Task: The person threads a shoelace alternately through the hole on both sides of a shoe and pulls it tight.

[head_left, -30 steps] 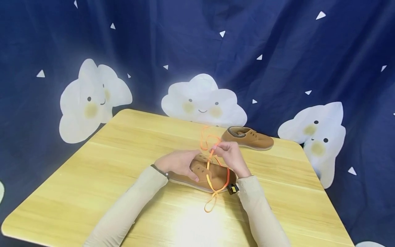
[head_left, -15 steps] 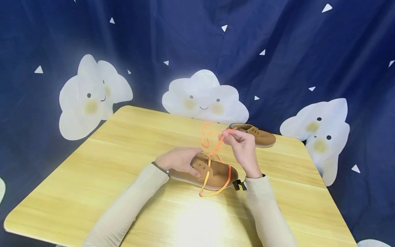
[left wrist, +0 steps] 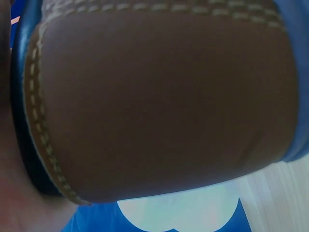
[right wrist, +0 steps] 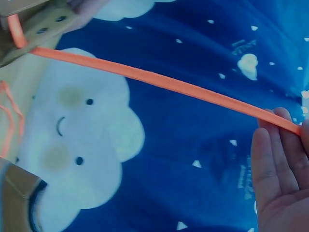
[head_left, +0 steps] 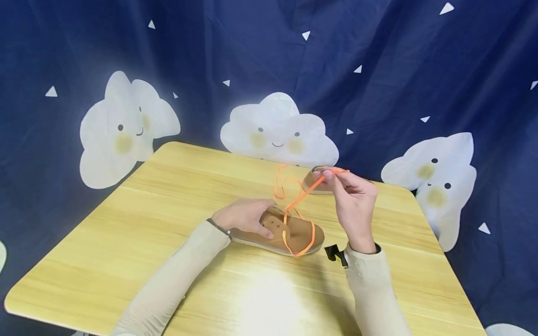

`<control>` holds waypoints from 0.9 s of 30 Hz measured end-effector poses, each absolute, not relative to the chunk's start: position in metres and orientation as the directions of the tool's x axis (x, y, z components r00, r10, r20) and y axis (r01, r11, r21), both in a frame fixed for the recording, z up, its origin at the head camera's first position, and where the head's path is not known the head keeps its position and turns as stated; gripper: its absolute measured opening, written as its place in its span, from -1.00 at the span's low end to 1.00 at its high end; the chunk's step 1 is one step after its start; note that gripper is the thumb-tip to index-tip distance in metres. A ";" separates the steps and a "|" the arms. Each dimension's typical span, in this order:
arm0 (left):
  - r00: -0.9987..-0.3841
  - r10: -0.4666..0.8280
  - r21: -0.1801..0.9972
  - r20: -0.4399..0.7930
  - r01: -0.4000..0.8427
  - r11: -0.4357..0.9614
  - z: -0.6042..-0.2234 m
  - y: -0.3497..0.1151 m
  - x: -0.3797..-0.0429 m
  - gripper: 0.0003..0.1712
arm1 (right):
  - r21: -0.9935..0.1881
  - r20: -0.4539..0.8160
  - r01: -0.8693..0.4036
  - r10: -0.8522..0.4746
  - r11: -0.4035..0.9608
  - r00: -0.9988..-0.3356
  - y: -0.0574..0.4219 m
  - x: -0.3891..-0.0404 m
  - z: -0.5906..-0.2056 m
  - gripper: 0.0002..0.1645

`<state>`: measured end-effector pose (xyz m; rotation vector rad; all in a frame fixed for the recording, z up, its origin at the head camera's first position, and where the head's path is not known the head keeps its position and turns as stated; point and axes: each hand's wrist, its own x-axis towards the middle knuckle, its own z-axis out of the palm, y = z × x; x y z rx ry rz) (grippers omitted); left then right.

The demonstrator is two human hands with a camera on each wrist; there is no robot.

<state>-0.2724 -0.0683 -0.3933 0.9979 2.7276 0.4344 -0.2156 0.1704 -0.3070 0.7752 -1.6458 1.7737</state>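
A tan lace-up shoe [head_left: 302, 233] lies on the wooden table, its toe to the right. My left hand [head_left: 244, 217] grips it across the opening, the thumb on the near side. In the left wrist view the stitched heel [left wrist: 164, 106] fills most of the picture. Raised to the right of the shoe, my right hand [head_left: 355, 205] pinches an orange shoelace [head_left: 308, 191]. In the right wrist view the shoelace [right wrist: 159, 79] runs taut from the eyelet flap to the fingers. A loop of it hangs over the toe and near side, and another length lies on the table behind.
A second tan shoe [head_left: 308, 184] stands near the back edge of the wooden table [head_left: 147, 224], partly hidden by my right hand. Behind the table hangs a dark blue curtain [head_left: 252, 46] printed with white clouds.
My right hand has moved right and up, drawing the shoelace through. The loop at the near side has shrunk and risen toward the shoe. My left hand stays on the shoe.
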 end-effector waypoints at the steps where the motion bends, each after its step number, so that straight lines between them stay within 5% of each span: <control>1: -0.752 0.654 0.341 -0.087 0.594 0.728 -0.393 -0.068 -0.273 -0.20 | -0.640 0.764 -0.765 0.047 -0.072 -0.643 0.171 -0.213 -0.304 -0.84; 8: -0.756 0.650 0.350 -0.075 0.591 0.727 -0.393 -0.069 -0.273 -0.13 | -0.600 0.793 -0.795 0.062 -0.096 -0.606 0.169 -0.200 -0.295 -0.86; 14: -0.717 0.696 0.440 0.021 0.632 0.638 -0.389 -0.073 -0.270 0.13 | -0.668 0.734 -0.737 0.071 -0.097 -0.675 0.171 -0.203 -0.299 -0.93; 20: -0.688 0.704 0.484 0.177 0.684 0.546 -0.376 -0.071 -0.267 -0.49 | -0.728 0.677 -0.662 -0.038 -0.177 -0.735 0.179 -0.203 -0.300 -0.93; 27: -0.702 0.709 0.429 0.065 0.661 0.616 -0.376 -0.064 -0.264 -0.79 | -0.758 0.651 -0.579 -0.286 -0.301 -0.703 0.184 -0.206 -0.305 -0.73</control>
